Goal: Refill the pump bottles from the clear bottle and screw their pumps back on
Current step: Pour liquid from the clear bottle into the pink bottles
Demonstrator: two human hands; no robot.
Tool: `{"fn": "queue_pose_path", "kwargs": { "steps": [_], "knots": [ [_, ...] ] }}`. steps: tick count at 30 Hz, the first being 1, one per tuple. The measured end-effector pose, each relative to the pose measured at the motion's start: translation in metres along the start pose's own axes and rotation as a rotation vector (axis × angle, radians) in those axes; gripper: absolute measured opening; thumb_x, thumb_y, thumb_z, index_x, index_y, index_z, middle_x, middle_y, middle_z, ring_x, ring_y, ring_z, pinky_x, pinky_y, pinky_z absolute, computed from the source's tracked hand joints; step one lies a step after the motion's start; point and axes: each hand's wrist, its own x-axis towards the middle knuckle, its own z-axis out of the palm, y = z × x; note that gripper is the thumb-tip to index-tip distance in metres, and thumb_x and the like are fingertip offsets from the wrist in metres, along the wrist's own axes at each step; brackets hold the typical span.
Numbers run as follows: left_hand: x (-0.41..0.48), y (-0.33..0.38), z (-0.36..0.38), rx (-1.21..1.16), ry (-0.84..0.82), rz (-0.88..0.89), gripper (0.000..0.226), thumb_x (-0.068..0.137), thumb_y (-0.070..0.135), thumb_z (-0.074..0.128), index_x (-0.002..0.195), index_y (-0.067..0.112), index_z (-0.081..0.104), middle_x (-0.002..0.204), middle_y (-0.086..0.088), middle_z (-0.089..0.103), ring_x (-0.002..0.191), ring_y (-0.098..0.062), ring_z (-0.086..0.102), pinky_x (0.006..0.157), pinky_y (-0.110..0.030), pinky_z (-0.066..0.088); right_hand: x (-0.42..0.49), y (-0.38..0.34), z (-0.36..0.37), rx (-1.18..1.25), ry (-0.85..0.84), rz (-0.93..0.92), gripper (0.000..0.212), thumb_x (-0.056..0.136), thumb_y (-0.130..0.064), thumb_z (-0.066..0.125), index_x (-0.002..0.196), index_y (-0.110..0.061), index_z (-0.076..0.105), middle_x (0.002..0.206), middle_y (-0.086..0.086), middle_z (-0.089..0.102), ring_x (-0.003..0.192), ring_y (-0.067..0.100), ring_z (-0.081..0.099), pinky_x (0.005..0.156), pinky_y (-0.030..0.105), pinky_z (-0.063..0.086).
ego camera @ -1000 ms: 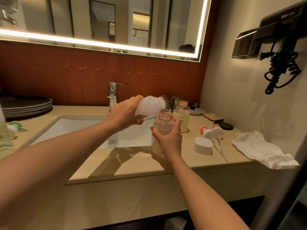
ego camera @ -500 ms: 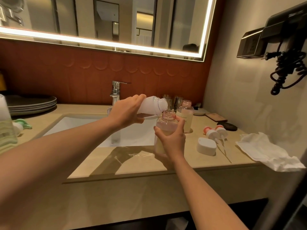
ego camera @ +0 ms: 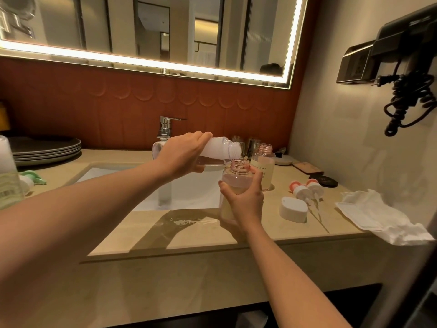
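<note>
My left hand (ego camera: pixel 182 155) grips the clear bottle (ego camera: pixel 221 150), tipped almost flat with its open neck over the mouth of a pump bottle (ego camera: pixel 236 178). That pump bottle has a pink threaded neck and pale liquid inside; my right hand (ego camera: pixel 246 202) holds it upright on the counter edge beside the sink. A second open pump bottle (ego camera: pixel 263 168) with a printed label stands just behind it. Two pink-and-white pumps (ego camera: pixel 305 189) lie on the counter to the right, their tubes pointing toward me. A white cap (ego camera: pixel 293 209) lies in front of them.
The white sink (ego camera: pixel 113 178) and chrome tap (ego camera: pixel 165 129) are left of the bottles. A crumpled white cloth (ego camera: pixel 378 216) lies at the counter's right end. Grey plates (ego camera: pixel 45 150) are stacked far left, near a green-topped bottle (ego camera: pixel 7 176). A corded device (ego camera: pixel 402 67) hangs on the right wall.
The clear bottle stays tipped over the pump bottle's mouth, both hands keeping their hold. The view has shifted slightly left.
</note>
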Motion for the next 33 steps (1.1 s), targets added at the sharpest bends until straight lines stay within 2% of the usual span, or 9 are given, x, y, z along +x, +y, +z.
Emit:
{"fn": "queue_pose_path", "kwargs": {
  "steps": [5,10,15,26,30,33],
  "knots": [
    [0.0001,0.0003,-0.0008,0.010,0.006,0.015,0.071,0.069,0.031,0.080,0.125,0.008,0.044,0.110,-0.012,0.060,0.093,-0.027,0.060,0.069,-0.036,0.052,0.0007,0.0014,0.0005,-0.008,0.001,0.007,0.078,0.073,-0.039,0.075,0.133,-0.032,0.026,0.135,0.003,0.045,0.116,0.021,0.049,0.086,0.029,0.047],
    [0.0025,-0.0008,-0.0044,0.033,0.005,0.042,0.071,0.065,0.027,0.082,0.123,0.006,0.046,0.109,-0.014,0.060,0.093,-0.029,0.059,0.071,-0.038,0.053,0.0000,0.0012,0.0009,0.003,0.002,-0.009,0.073,0.073,-0.039,0.075,0.128,-0.037,0.027,0.133,0.001,0.046,0.108,0.012,0.047,0.078,0.021,0.045],
    [0.0036,-0.0014,-0.0062,0.030,-0.004,0.052,0.071,0.066,0.026,0.082,0.124,0.005,0.046,0.110,-0.015,0.061,0.093,-0.029,0.060,0.073,-0.039,0.053,-0.0002,0.0012,0.0005,-0.003,0.001,-0.001,0.075,0.073,-0.039,0.075,0.130,-0.034,0.027,0.134,0.003,0.045,0.113,0.018,0.049,0.081,0.026,0.046],
    [0.0043,-0.0011,-0.0068,0.024,-0.018,0.048,0.072,0.067,0.026,0.081,0.126,0.005,0.046,0.111,-0.015,0.060,0.093,-0.029,0.059,0.073,-0.038,0.052,-0.0007,0.0007,-0.0003,-0.012,-0.004,0.004,0.076,0.073,-0.040,0.074,0.132,-0.033,0.027,0.135,0.003,0.045,0.115,0.020,0.049,0.085,0.032,0.049],
    [0.0049,-0.0017,-0.0068,0.028,-0.020,0.049,0.071,0.068,0.026,0.081,0.126,0.006,0.045,0.113,-0.015,0.060,0.095,-0.028,0.059,0.074,-0.038,0.052,-0.0010,0.0010,0.0001,-0.013,0.001,-0.003,0.075,0.073,-0.039,0.075,0.131,-0.034,0.027,0.135,0.002,0.045,0.113,0.018,0.049,0.081,0.026,0.047],
    [0.0054,-0.0016,-0.0072,0.037,-0.024,0.051,0.072,0.067,0.026,0.081,0.126,0.006,0.045,0.113,-0.014,0.060,0.094,-0.028,0.059,0.074,-0.038,0.052,-0.0005,0.0011,0.0003,-0.015,0.001,0.000,0.075,0.073,-0.040,0.075,0.131,-0.033,0.027,0.135,0.003,0.045,0.114,0.019,0.049,0.081,0.027,0.047]
  ]
}}
